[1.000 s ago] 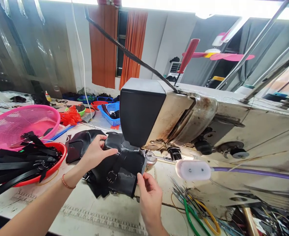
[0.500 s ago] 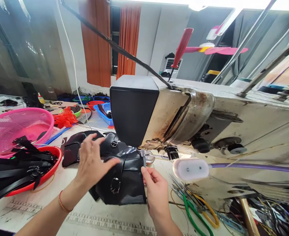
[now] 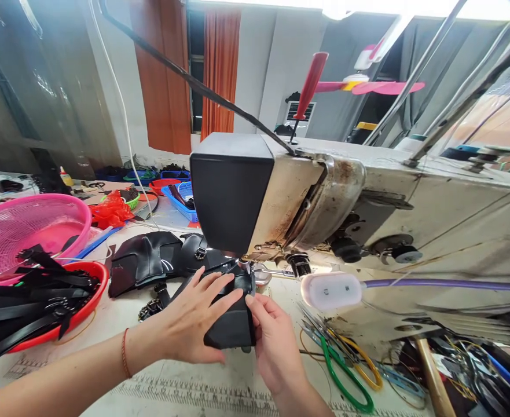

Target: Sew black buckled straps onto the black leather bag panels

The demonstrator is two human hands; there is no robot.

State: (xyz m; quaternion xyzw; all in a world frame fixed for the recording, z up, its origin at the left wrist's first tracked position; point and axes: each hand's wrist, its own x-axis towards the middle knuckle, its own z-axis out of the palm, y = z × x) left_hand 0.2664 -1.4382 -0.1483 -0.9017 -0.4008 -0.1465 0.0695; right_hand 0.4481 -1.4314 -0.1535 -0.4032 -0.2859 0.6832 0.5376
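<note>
A black leather-like piece (image 3: pixel 232 329) lies under the sewing machine head (image 3: pixel 233 197), its far edge at the needle area. My left hand (image 3: pixel 196 318) rests flat on it, fingers spread, covering much of its surface. At the piece's right edge my right hand (image 3: pixel 276 341) pinches the border between thumb and fingers. A strap with a metal buckle (image 3: pixel 151 308) sticks out left of my left hand. Behind it, more black pieces (image 3: pixel 148 258) lie joined in a row, one carrying a buckled strap (image 3: pixel 200 253).
Scissors with green handles (image 3: pixel 345 376) and a yellow-handled pair (image 3: pixel 370 370) lie at right, near a lit lamp (image 3: pixel 330 291). A red basin (image 3: pixel 101 289) of black straps and a pink basket (image 3: pixel 76 202) stand at left. A ruler scale (image 3: pixel 185 394) runs along the front.
My left hand has come down and right from above the piece to lie flat on it. The piece's buckle has shifted left, out from its middle. My right hand keeps its pinch.
</note>
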